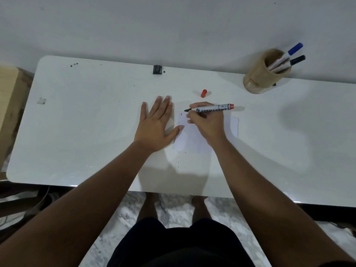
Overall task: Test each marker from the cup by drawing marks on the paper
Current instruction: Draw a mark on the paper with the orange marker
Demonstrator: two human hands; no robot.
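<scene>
From the head view, the paper (194, 137) lies on the white table (86, 122) about midway along its length, somewhat nearer the front edge than the back. The left hand (156, 124) rests flat, fingers spread and holding nothing, just beside the sheet's left edge, with the thumb reaching onto that edge, most likely to stop the sheet sliding under the pen stroke. The right hand (206, 122) is closed around an uncapped red marker (212, 108), held nearly level with its tip pointing left over the far left corner of the paper, where a small red mark (181, 114) shows. I cannot tell whether the tip touches the sheet. The red cap (203, 93) lies apart, just behind the hands, within easy reach for recapping. The cup (264, 74) stands near the back edge toward the right end, holding a blue-capped marker (294, 49) and a black-capped marker (297, 60), which apparently await testing.
</scene>
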